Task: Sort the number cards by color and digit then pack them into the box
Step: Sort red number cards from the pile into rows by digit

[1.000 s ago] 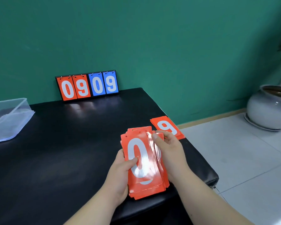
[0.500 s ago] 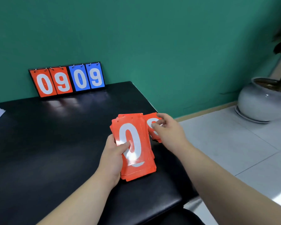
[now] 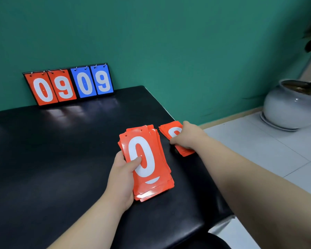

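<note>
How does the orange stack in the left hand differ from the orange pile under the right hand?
The stack is thick and fanned; the pile is thin. The left hand grips the stack, thumb on its top card; the pile lies flat on the table near its right edge, with the right hand on it. The stack's top 0 reads clearly; the pile's digit is mostly covered. Both are orange with white digits.

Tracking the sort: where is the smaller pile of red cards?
In the head view the smaller pile lies near the right edge of the black table, under the right hand, just right of the bigger stack in the left hand.
</note>
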